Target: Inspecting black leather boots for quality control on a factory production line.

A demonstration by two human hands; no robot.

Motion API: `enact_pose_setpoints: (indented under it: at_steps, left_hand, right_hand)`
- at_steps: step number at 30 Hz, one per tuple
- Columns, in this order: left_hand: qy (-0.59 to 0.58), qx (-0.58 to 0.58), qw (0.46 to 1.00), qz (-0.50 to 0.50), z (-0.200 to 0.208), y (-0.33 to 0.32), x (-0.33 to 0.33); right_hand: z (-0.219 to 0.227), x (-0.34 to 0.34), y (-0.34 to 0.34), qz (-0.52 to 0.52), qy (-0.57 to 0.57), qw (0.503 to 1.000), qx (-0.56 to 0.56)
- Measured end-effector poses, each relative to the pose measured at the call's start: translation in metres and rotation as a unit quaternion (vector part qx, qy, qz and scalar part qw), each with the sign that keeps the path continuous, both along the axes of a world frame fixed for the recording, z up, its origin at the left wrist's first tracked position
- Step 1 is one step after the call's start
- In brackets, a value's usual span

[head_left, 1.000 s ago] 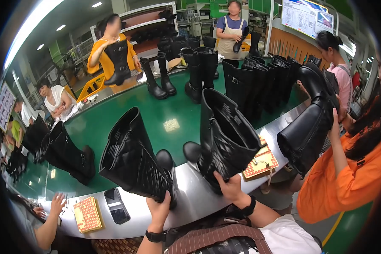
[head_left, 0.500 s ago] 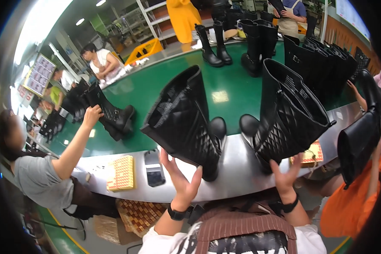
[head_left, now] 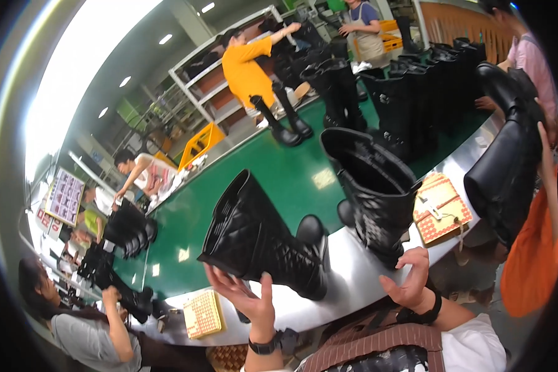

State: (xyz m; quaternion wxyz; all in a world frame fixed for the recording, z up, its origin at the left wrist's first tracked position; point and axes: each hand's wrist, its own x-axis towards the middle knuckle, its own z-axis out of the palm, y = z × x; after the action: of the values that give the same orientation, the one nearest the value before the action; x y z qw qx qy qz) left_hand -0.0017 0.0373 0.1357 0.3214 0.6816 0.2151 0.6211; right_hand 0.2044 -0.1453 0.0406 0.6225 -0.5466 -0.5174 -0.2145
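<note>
Two tall black quilted boots stand in front of me at the table's metal edge. The left boot (head_left: 254,232) leans toward me with its top opening to the left. My left hand (head_left: 248,302) is at the back of its shaft, fingers spread and touching the leather, thumb apart, not closed round it. The right boot (head_left: 378,198) stands more upright, its opening facing up. My right hand (head_left: 410,277) is just behind its heel, open with fingers curved and apart; whether it touches the boot I cannot tell.
Patterned yellow boxes lie on the metal edge, one at left (head_left: 203,314), one at right (head_left: 440,208). More black boots (head_left: 415,102) line the green table (head_left: 229,158). A co-worker in grey (head_left: 93,341) works at left; another person holds a boot (head_left: 508,161) at right.
The view has swung, tilting the table. My left hand has come against the left boot's shaft. The right hand's fingers have curled somewhat. The co-worker's boot at left has moved away from me.
</note>
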Motion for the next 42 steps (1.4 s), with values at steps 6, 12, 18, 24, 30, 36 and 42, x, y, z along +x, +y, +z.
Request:
enact_pose_setpoints:
  at_steps: [6,12,18,24,30,36,42]
  left_hand:
    - [0.192,-0.162,0.965,-0.075,-0.109,-0.007,-0.012]
    - [0.197,-0.243,0.949,0.021,-0.151,-0.036,0.007]
    - [0.172,-0.214,0.96,0.047,-0.153,-0.032,0.014]
    - [0.183,-0.229,0.955,0.048,-0.163,-0.032,0.01]
    - [0.191,-0.21,0.957,0.066,-0.159,-0.033,0.011]
    - [0.189,-0.214,0.956,0.071,-0.157,-0.033,0.013]
    - [0.198,-0.206,0.956,0.066,-0.17,-0.03,0.008]
  right_hand:
    - [-0.02,0.023,-0.009,-0.02,0.167,0.974,-0.154]
    - [-0.059,0.024,0.005,-0.062,0.096,0.966,-0.232]
    - [-0.075,0.024,0.01,-0.05,0.15,0.966,-0.205]
    - [-0.08,0.025,0.009,-0.039,0.167,0.956,-0.237]
    - [-0.083,0.026,0.01,-0.04,0.153,0.958,-0.241]
    - [-0.085,0.028,0.013,-0.027,0.169,0.961,-0.218]
    - [-0.094,0.025,0.015,-0.018,0.194,0.955,-0.223]
